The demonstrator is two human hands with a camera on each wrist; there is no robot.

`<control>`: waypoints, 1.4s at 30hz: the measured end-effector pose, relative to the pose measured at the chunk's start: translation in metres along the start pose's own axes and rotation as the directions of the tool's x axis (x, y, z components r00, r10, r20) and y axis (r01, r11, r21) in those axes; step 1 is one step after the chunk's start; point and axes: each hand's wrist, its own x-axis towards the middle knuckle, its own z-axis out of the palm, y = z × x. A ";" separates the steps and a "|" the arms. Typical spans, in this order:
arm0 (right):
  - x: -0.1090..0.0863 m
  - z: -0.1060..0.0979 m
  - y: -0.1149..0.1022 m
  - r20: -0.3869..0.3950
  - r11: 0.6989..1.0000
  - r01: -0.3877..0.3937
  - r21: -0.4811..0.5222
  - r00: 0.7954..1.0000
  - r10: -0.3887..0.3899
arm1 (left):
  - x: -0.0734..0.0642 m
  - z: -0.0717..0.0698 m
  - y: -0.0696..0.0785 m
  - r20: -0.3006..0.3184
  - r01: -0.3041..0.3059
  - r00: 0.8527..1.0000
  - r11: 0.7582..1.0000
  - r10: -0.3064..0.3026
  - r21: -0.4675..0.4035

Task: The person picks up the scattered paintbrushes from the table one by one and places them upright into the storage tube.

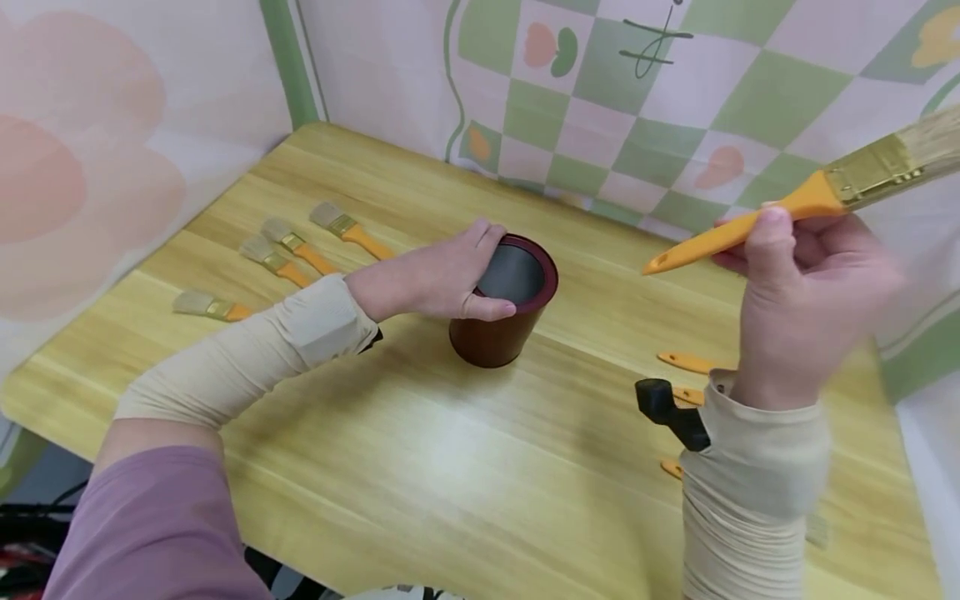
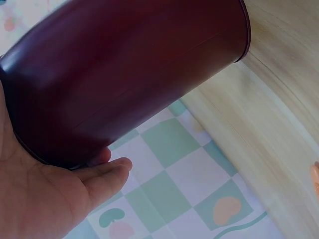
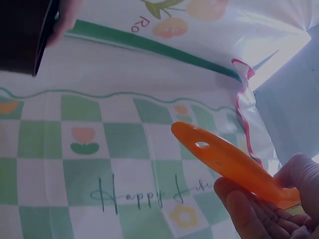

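Note:
My left hand grips a dark red cup near its rim, thumb in front and fingers behind. The cup stands upright on the wooden table, and the visible part of its grey inside holds nothing. In the left wrist view the palm lies by the rim of the cup. Raised at the right, my right hand pinches a paintbrush by its orange handle. Its handle end points toward the cup, and its pale bristles point up to the right. In the right wrist view the orange handle shows between thumb and fingers.
Several orange-handled paintbrushes lie on the table left of the cup, some partly behind the left forearm. More orange handles show beside the right wrist, partly hidden. A checkered cloth hangs behind the table.

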 end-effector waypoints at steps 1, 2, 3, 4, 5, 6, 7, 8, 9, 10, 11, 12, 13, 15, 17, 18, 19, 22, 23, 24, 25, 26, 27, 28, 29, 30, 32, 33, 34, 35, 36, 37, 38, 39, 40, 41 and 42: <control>-0.003 0.002 0.001 0.016 1.000 -0.001 0.010 1.000 0.001 | 0.000 0.000 0.000 -0.001 0.000 1.000 1.000 0.000 -0.004; -0.006 0.003 0.002 0.037 1.000 0.005 0.011 0.999 -0.006 | -0.001 -0.001 0.000 -0.001 0.000 1.000 1.000 0.000 -0.008; -0.009 0.005 0.003 0.055 1.000 0.010 0.013 0.998 -0.011 | -0.001 -0.001 0.000 -0.003 -0.001 1.000 1.000 0.001 -0.011; -0.012 0.007 0.004 0.072 1.000 0.017 0.013 0.997 -0.018 | -0.001 -0.001 0.000 -0.004 -0.001 1.000 1.000 0.001 -0.013; -0.014 0.009 0.006 0.089 1.000 0.025 0.015 0.996 -0.026 | -0.002 -0.001 -0.001 -0.006 0.000 1.000 1.000 0.000 -0.012; -0.017 0.010 0.007 0.106 0.999 0.035 0.018 0.994 -0.037 | -0.002 0.000 -0.001 -0.006 0.002 1.000 1.000 -0.002 -0.010; -0.019 0.012 0.009 0.114 0.999 0.030 0.030 0.993 -0.034 | -0.001 0.000 -0.001 -0.007 0.003 1.000 1.000 -0.004 -0.008; -0.021 0.014 0.010 0.132 0.999 0.041 0.025 0.990 -0.044 | -0.001 0.000 0.000 -0.007 0.004 1.000 1.000 -0.004 -0.007; -0.023 0.015 0.011 0.146 0.999 0.045 0.023 0.988 -0.048 | -0.001 0.001 0.000 -0.008 0.002 1.000 1.000 -0.002 -0.006; -0.025 0.016 0.012 0.160 0.999 0.050 0.018 0.986 -0.053 | 0.000 0.001 0.000 -0.008 0.000 1.000 1.000 0.000 -0.004; -0.027 0.017 0.013 0.174 0.998 0.054 0.016 0.983 -0.056 | 0.000 0.002 0.000 -0.008 -0.003 1.000 1.000 0.003 -0.003; -0.028 0.018 0.014 0.184 0.998 0.052 0.017 0.981 -0.055 | 0.001 0.002 0.001 -0.007 -0.007 1.000 1.000 0.007 -0.001; -0.029 0.018 0.015 0.193 0.999 0.052 0.012 0.980 -0.054 | 0.002 0.002 0.001 -0.007 -0.012 1.000 1.000 0.012 -0.002; -0.032 0.019 0.016 0.205 0.999 0.044 0.013 0.978 -0.045 | 0.002 0.003 0.001 -0.010 -0.018 1.000 1.000 0.018 -0.003; -0.034 0.021 0.017 0.213 0.999 0.039 0.013 0.976 -0.041 | 0.003 0.003 0.002 -0.013 -0.021 1.000 1.000 0.021 -0.003; -0.035 0.021 0.018 0.215 0.999 0.038 0.012 0.976 -0.039 | 0.003 0.002 0.002 -0.014 -0.023 1.000 1.000 0.022 -0.003; -0.036 0.022 0.018 0.220 0.999 0.040 0.005 0.975 -0.041 | 0.003 0.002 0.002 -0.016 -0.023 1.000 1.000 0.023 -0.002; -0.039 0.024 0.021 0.227 0.998 0.052 -0.019 0.973 -0.046 | 0.003 0.002 0.001 -0.017 -0.023 1.000 1.000 0.023 0.004; -0.039 0.024 0.022 0.231 0.998 0.058 -0.026 0.972 -0.050 | 0.003 0.001 0.001 -0.016 -0.022 1.000 1.000 0.023 0.005; -0.040 0.024 0.024 0.234 0.997 0.065 -0.037 0.971 -0.054 | 0.003 0.001 0.001 -0.016 -0.022 1.000 1.000 0.022 0.006; -0.041 0.025 0.025 0.238 0.996 0.074 -0.055 0.970 -0.059 | 0.003 0.001 0.001 -0.016 -0.022 1.000 1.000 0.022 0.005; -0.042 0.025 0.026 0.241 0.994 0.081 -0.076 0.969 -0.061 | 0.003 0.001 0.001 -0.016 -0.022 1.000 1.000 0.022 0.005; -0.043 0.026 0.027 0.246 0.992 0.089 -0.093 0.967 -0.064 | 0.002 0.001 0.001 -0.016 -0.022 1.000 1.000 0.022 0.004; -0.044 0.026 0.029 0.253 0.988 0.100 -0.117 0.965 -0.068 | 0.002 0.001 0.001 -0.017 -0.024 1.000 1.000 0.024 0.005; -0.045 0.027 0.030 0.259 0.983 0.109 -0.147 0.963 -0.068 | 0.002 0.001 0.001 -0.018 -0.024 1.000 1.000 0.024 0.006; -0.046 0.027 0.032 0.267 0.977 0.116 -0.178 0.961 -0.065 | 0.002 0.001 0.001 -0.019 -0.025 1.000 1.000 0.025 0.004; -0.049 0.029 0.035 0.286 0.964 0.123 -0.234 0.957 -0.053 | 0.001 0.001 0.000 -0.022 -0.026 0.999 1.000 0.026 0.004; -0.051 0.029 0.038 0.299 0.957 0.131 -0.259 0.953 -0.049 | 0.001 0.001 0.000 -0.023 -0.027 0.999 1.000 0.027 0.006; -0.052 0.030 0.040 0.313 0.948 0.140 -0.287 0.949 -0.045 | 0.001 0.001 0.000 -0.025 -0.028 0.999 1.000 0.028 0.007; -0.054 0.031 0.042 0.330 0.941 0.147 -0.305 0.943 -0.040 | 0.001 0.001 0.000 -0.026 -0.029 0.999 1.000 0.029 0.007; -0.055 0.031 0.044 0.351 0.932 0.161 -0.324 0.935 -0.039 | 0.001 0.001 0.000 -0.028 -0.031 0.999 1.000 0.031 0.007; -0.056 0.032 0.045 0.374 0.924 0.174 -0.341 0.927 -0.037 | 0.001 0.002 -0.001 -0.030 -0.032 0.999 0.999 0.032 0.009; -0.058 0.033 0.046 0.392 0.914 0.188 -0.359 0.919 -0.035 | 0.001 0.002 -0.001 -0.031 -0.031 0.999 0.999 0.031 0.009; -0.059 0.034 0.048 0.413 0.907 0.201 -0.371 0.910 -0.033 | 0.001 0.002 -0.001 -0.031 -0.029 0.999 1.000 0.030 0.008; -0.060 0.035 0.048 0.434 0.903 0.208 -0.375 0.901 -0.027 | 0.000 0.002 -0.001 -0.032 -0.029 0.999 1.000 0.029 0.005; -0.061 0.037 0.049 0.452 0.898 0.216 -0.383 0.892 -0.022 | 0.000 0.002 -0.001 -0.034 -0.028 0.999 1.000 0.028 0.002; -0.062 0.038 0.051 0.467 0.892 0.223 -0.393 0.884 -0.015 | 0.000 0.002 -0.001 -0.034 -0.026 0.999 1.000 0.026 -0.001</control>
